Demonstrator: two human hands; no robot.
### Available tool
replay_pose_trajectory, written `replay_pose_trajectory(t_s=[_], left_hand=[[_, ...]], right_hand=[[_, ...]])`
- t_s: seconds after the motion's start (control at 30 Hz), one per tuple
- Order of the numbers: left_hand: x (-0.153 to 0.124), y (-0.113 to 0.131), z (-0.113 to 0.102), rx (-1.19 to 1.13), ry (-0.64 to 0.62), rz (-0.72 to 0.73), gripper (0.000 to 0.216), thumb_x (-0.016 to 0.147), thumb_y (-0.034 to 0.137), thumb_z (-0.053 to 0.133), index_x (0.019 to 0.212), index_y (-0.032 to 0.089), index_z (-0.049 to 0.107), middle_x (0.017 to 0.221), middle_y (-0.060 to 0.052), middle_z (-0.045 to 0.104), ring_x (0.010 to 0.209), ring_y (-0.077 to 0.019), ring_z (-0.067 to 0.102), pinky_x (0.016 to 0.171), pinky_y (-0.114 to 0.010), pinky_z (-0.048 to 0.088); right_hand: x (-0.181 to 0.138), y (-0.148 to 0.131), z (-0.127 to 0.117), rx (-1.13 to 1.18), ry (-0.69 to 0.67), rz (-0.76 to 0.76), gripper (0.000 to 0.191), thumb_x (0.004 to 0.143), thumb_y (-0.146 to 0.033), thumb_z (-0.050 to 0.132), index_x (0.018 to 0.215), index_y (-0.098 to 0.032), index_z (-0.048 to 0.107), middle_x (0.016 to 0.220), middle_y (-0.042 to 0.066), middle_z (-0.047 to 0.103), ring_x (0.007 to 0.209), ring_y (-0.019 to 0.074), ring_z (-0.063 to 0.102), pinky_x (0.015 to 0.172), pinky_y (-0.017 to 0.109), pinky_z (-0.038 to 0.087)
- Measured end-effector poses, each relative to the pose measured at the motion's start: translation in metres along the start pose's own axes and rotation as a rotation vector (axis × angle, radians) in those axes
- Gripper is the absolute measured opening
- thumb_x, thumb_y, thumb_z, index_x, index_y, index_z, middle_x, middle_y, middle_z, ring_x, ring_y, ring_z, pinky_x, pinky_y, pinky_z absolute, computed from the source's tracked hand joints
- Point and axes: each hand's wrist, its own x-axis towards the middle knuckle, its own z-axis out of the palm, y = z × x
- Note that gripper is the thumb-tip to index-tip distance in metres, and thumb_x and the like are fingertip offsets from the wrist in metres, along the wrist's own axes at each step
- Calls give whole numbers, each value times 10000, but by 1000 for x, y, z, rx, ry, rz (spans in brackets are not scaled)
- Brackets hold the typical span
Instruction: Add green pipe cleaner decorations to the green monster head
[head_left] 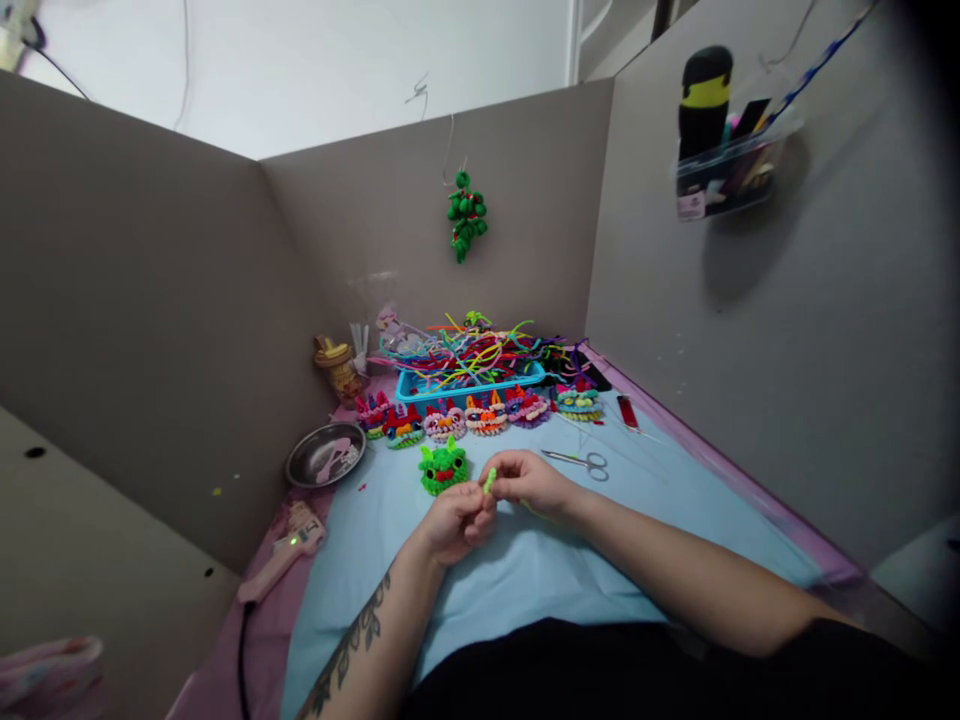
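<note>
Between my two hands is a small light-green piece of yarn work, pinched by the fingertips. My left hand closes on its lower end, the fingers curled in. From the other side my right hand grips it between thumb and forefinger. Just beyond my left hand a green crocheted head sits on the blue cloth, with black eyes, a red mouth and lighter green ears. To the right of my right hand lie small scissors.
A row of colourful crocheted heads stands before a blue tray heaped with yarn strands. On the left are a metal bowl and a pink glue gun. Grey partitions enclose the table, with a clear box on the right one.
</note>
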Motion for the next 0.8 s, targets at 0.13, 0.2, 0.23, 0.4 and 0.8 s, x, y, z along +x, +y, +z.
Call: replay_pose_trajectory(t_s=[0.13, 0.2, 0.23, 0.4, 0.8], left_hand=[[1, 0, 8, 172, 178, 185, 360, 727, 489, 577, 711, 142, 484, 511, 55, 421, 349, -17, 246, 347, -167, 115], [3, -1, 9, 292, 250, 277, 382, 706, 507, 604, 739, 138, 511, 493, 71, 403, 355, -18, 262, 354, -167, 143], [4, -1, 9, 343, 280, 304, 382, 690, 499, 627, 740, 135, 524, 478, 77, 393, 356, -19, 271, 359, -168, 158], [6, -3, 3, 446, 360, 346, 358, 690, 465, 638, 656, 120, 552, 416, 72, 395, 353, -27, 290, 370, -179, 167], [9, -3, 5, 334, 294, 321, 348, 715, 473, 609, 704, 132, 543, 423, 84, 369, 343, -23, 248, 357, -177, 149]], right_hand=[[1, -3, 1, -22, 57, -31, 222, 687, -326, 673, 760, -136, 585, 593, -9, 593, 540, 101, 513, 524, 218, 362], [1, -3, 1, -54, 73, -33, 210, 693, -324, 663, 739, -141, 569, 599, -10, 590, 575, 113, 533, 565, 234, 389], [1, -3, 1, -73, 82, -36, 204, 692, -318, 661, 731, -143, 565, 601, -13, 585, 580, 113, 531, 570, 235, 392], [0, -4, 3, -150, 122, -45, 168, 699, -291, 646, 713, -142, 569, 582, -26, 554, 532, 88, 474, 521, 211, 352], [0, -10, 0, -213, 88, -6, 174, 721, -293, 603, 759, -124, 599, 596, -15, 556, 543, 88, 481, 525, 210, 361]])
